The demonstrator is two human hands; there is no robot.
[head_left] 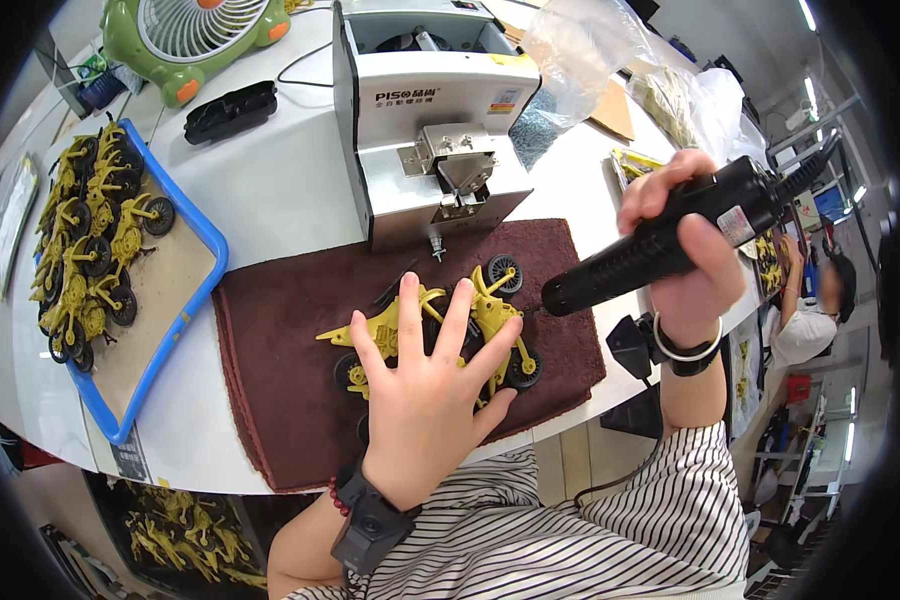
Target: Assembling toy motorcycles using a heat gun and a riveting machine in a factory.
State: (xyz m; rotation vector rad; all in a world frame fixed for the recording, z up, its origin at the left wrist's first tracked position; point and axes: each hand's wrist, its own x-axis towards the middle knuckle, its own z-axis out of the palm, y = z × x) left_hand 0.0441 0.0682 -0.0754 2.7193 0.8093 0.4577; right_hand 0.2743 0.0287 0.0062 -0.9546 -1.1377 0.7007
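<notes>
My left hand (420,395) lies with fingers spread over yellow toy motorcycle parts (493,318) with black wheels, pressing them against a folded maroon towel (280,390). Its palm hides part of them. In my right hand (708,262) is a black electric screwdriver (630,258), fingers wrapped round its barrel. The driver is tilted, its front end pointing left toward the yellow parts near the upper wheel. Whether its thin bit touches them I cannot tell. Just beyond the parts, a small metal nozzle (437,247) sticks out of a grey screw feeder (435,110).
A blue-rimmed tray (205,235) at left holds several yellow toy motorcycles. Behind are a green fan (195,45) and a black case (230,112). Plastic bags (585,45) lie at back right. More yellow parts (185,535) sit below the table edge. Another person (805,320) works far right.
</notes>
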